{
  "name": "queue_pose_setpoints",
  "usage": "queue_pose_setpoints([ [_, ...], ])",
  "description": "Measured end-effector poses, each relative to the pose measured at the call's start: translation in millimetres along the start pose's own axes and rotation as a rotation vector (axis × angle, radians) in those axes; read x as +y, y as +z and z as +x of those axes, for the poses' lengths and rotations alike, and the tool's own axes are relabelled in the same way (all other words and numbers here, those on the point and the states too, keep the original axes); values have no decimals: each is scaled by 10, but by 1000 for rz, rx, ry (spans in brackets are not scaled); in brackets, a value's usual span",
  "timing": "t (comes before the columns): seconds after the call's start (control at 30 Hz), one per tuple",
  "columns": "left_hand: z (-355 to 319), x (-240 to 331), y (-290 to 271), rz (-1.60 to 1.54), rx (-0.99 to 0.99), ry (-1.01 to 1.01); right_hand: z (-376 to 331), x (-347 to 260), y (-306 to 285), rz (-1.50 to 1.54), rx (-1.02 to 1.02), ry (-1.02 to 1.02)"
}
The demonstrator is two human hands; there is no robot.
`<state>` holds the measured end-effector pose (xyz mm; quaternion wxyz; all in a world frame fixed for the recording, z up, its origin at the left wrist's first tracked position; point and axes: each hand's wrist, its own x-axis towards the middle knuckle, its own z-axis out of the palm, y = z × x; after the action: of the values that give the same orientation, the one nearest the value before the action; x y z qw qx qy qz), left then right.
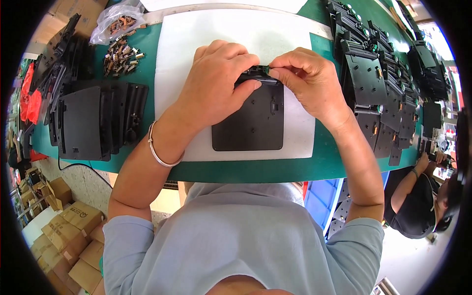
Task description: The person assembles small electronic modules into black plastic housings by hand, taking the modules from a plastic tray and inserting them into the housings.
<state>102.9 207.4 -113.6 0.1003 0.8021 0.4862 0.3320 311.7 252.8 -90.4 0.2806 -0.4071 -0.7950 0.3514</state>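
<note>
A flat black plastic panel lies on a white foam sheet on the green table. My left hand rests over the panel's upper left corner, fingers curled on its top edge. My right hand pinches a small green part at the panel's top edge, thumb and forefinger closed on it. A metal bangle sits on my left wrist.
A stack of black panels stands at the left, with a pile of small metal parts and a clear bag behind it. More black panels line the right side. Cardboard boxes sit on the floor; another person works at lower right.
</note>
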Motion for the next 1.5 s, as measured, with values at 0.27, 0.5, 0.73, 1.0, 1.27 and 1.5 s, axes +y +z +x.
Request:
queue_pose_setpoints([
  [0.27,12,-3,23,20,1,5,62,18,-55,-48,-26,-81],
  [0.5,-78,51,68,62,20,-9,202,-177,-139,-143,-47,-63],
  [0.73,-37,-7,148,-112,320,113,1171,-795,801,-259,-299,-434],
  [1.0,31,-26,253,-268,396,85,1691,-741,1523,-445,-437,-606],
  [1.27,21,-43,353,-287,479,128,1683,-700,1545,-386,-346,-739],
  [1.5,-97,-6,177,102,102,-41,1332,-846,719,-187,-334,-291],
])
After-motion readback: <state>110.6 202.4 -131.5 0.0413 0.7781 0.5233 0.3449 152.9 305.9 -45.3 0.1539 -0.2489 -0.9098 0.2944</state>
